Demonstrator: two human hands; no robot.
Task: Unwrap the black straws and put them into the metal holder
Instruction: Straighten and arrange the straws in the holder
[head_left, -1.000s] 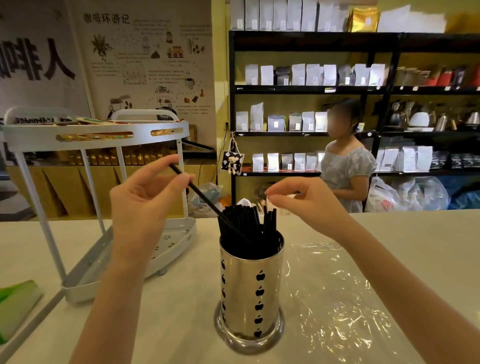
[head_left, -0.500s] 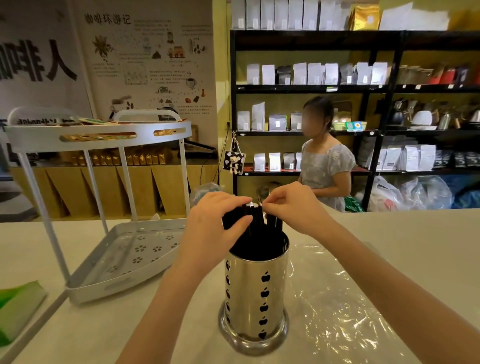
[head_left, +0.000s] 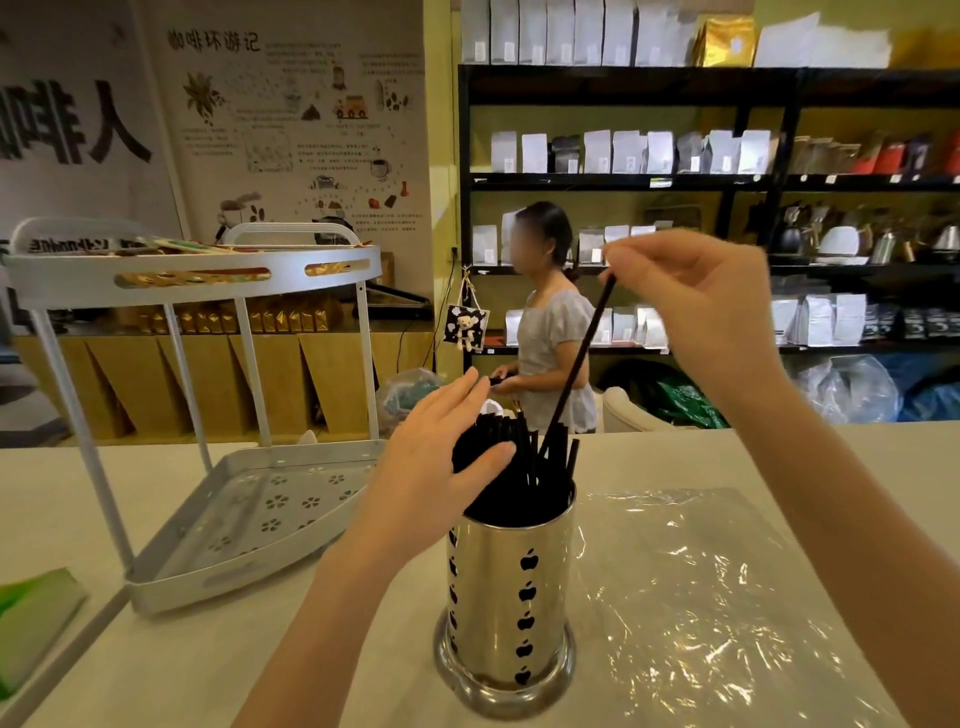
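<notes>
- Right hand (head_left: 711, 306) pinching single straw (head_left: 576, 364), tip among packed straws (head_left: 519, 457) in holder (head_left: 511, 597).
- Left hand (head_left: 441, 457) open, steadying bundle.
- Risk: tilted straw snagging, missing rim.

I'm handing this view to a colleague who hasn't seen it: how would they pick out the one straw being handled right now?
Start at the shiny metal cylinder holder with black apple cut-outs standing on the pale counter, packed with black straws. From its mouth, one thin black straw leans up to the right, its top pinched by the right hand. It alone rises far above the bundle, which the left hand steadies.
</notes>
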